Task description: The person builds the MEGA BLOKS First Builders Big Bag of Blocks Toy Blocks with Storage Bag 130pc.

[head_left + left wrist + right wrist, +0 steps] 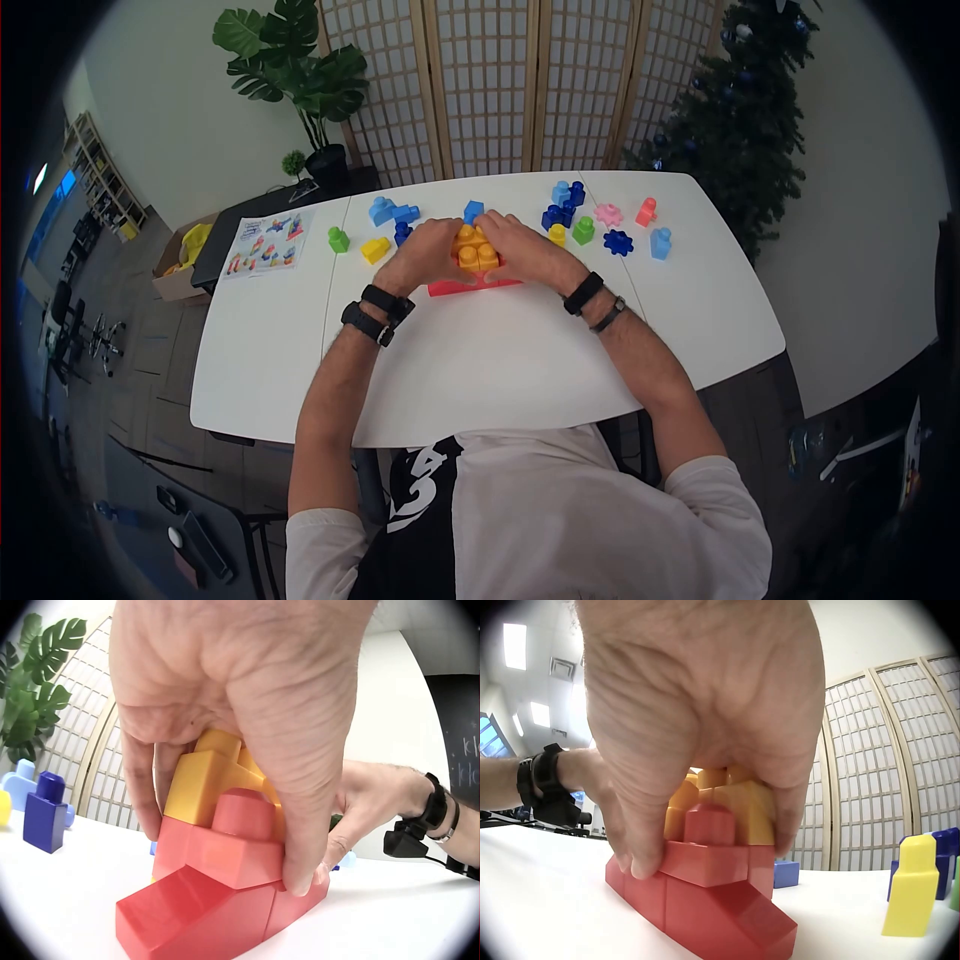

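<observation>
Both hands surround one stack of toy blocks near the table's middle. Its lower blocks are red [217,907], with sloped ends, and orange blocks [478,258] sit on top. My left hand [428,252] grips the left end, thumb on the near side and fingers on the far side, as the left wrist view shows. On the right end my right hand [530,252] holds on the same way, its thumb against a red block [705,862] in the right wrist view. The palms hide part of the orange blocks.
Beyond the left hand lie a yellow block [375,250], a green block [338,240] and blue blocks [382,210]. A printed sheet [268,245] lies far left. Dark blue blocks [557,216], a blue gear piece [618,242] and a pink piece [608,214] stand at right.
</observation>
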### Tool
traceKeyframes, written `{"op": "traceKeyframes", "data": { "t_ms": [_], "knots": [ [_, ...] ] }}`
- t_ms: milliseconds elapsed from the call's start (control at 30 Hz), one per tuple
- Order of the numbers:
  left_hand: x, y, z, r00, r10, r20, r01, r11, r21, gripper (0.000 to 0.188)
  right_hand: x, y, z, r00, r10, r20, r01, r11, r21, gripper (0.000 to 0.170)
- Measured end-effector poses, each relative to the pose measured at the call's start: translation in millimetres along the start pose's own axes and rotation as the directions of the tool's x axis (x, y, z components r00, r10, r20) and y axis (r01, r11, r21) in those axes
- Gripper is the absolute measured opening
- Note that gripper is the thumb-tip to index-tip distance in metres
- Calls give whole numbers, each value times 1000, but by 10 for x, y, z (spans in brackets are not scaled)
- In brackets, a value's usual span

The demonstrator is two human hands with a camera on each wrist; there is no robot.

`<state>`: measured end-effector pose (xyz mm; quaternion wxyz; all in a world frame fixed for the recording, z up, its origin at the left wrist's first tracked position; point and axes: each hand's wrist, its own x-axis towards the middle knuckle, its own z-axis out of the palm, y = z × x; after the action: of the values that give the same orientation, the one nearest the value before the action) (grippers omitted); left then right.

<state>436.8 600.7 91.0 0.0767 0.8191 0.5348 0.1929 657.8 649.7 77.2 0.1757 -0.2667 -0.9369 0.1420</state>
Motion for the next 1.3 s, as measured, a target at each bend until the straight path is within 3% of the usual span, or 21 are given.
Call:
{"op": "traceKeyframes", "data": {
  "t_ms": [400,667,800,867,900,967,1033,1067,1200,1300],
  "knots": [
    [-30,-35,17,1000,10,-9,-10,1000,-14,59,31,32,33,1000,7,8,-7,1000,18,80],
    [-73,-31,34,1000,29,-4,-29,991,-129,82,2,42,41,999,-18,-34,19,999,39,76],
    [-106,-49,54,999,39,-31,-44,985,-167,90,3,43,34,1000,-16,-26,17,999,31,83],
    [-126,11,6,999,-38,19,41,990,-138,107,-3,52,11,1000,-5,1,5,999,32,88],
    [-148,19,-6,999,-38,17,40,990,-135,107,-13,58,-1,1000,-18,-14,20,995,100,91],
    [-182,31,-48,994,76,-76,-86,987,-136,124,-18,85,-61,999,-34,-32,39,985,167,94],
    [-194,11,-148,986,93,-141,-113,983,-147,122,-39,153,-190,980,-27,-199,82,958,276,86],
    [-208,-21,-185,974,106,-202,-140,977,-160,120,-62,189,-294,981,-28,-194,82,958,275,86],
    [-201,-454,-408,939,87,-333,-131,985,-113,108,-203,497,-664,957,149,-248,-66,947,315,59],
    [-326,-742,-652,889,19,-457,-32,999,-19,85,-423,855,-752,946,210,-247,-145,956,256,42]
  ]
}}
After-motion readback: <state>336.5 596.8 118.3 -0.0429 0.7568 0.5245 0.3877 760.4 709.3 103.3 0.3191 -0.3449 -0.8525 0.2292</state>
